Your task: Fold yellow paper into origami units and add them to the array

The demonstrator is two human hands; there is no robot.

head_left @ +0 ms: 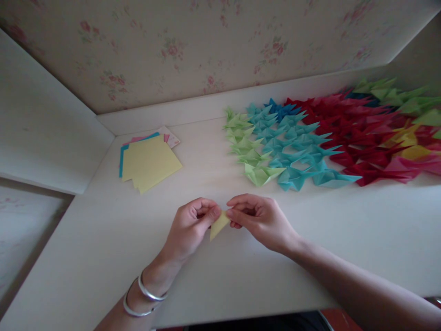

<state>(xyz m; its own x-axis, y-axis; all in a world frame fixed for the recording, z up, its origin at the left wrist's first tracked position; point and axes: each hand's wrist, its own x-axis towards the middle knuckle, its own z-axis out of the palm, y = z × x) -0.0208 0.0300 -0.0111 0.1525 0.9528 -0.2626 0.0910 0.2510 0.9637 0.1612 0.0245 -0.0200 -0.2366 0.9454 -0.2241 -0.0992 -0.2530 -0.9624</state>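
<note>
Yellow folded paper sits just below the middle of the frame, held above the white table between both hands, its long axis slanting from lower left up to upper right, the free point hanging toward the lower left. Left hand pinches its upper edge from the left, fingers curled; right hand pinches the upper right tip, thumb and forefinger pressed together. Both are equally near, touching it. Two silver bangles ring the left wrist. A stack of square sheets lies at upper left; rows of folded paper cranes spread across the upper right.
</note>
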